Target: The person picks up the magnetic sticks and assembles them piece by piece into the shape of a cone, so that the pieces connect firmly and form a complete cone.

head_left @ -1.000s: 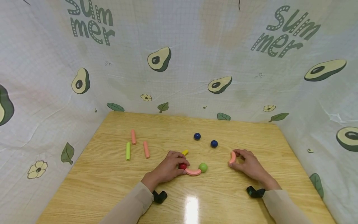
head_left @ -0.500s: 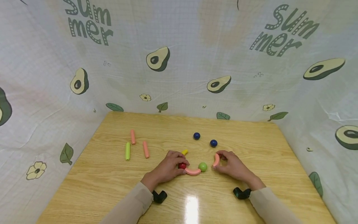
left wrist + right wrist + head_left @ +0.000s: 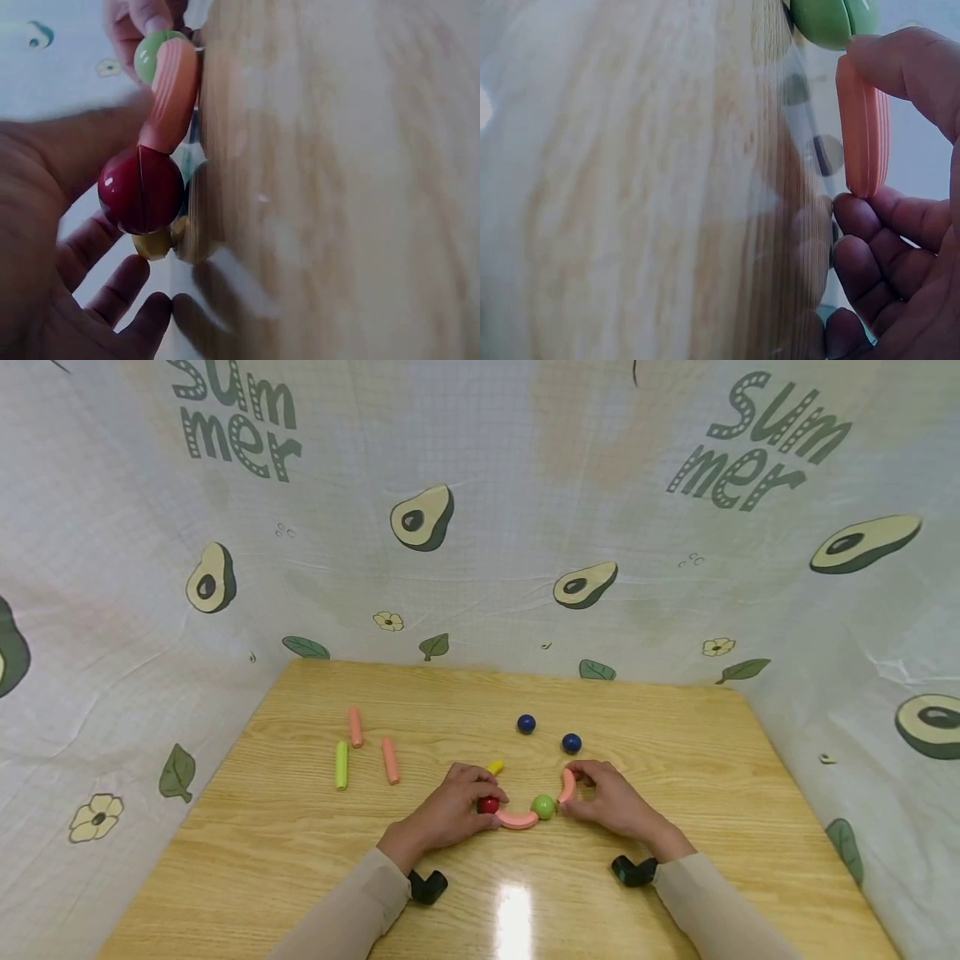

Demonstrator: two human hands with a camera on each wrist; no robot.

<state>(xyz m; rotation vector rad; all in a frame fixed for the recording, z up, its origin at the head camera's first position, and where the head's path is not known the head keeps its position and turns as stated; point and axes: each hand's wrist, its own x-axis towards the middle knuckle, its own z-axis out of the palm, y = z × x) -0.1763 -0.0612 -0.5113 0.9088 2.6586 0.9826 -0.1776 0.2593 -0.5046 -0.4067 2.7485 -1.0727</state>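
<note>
My left hand (image 3: 450, 806) holds a red ball (image 3: 141, 190), with fingers around it and the thumb near its join with a curved pink piece (image 3: 517, 820). A yellow piece (image 3: 495, 767) touches the red ball's far side, partly hidden by the fingers. At the right end of that curved piece sits a green ball (image 3: 543, 807). My right hand (image 3: 611, 797) pinches a second curved pink piece (image 3: 864, 127) by its two ends, between thumb and fingertips. The near end of this piece is close to the green ball; whether they touch cannot be made out.
Two dark blue balls (image 3: 527, 723) lie farther back on the wooden table (image 3: 675, 718). To the left are two straight pink sticks (image 3: 391, 761) and a lime-green stick (image 3: 341, 766). A printed cloth (image 3: 495, 568) stands around the back and sides.
My right hand has moved left with the curved pink piece, from well right of the green ball to right beside it. The left hand has stayed at the red ball.
</note>
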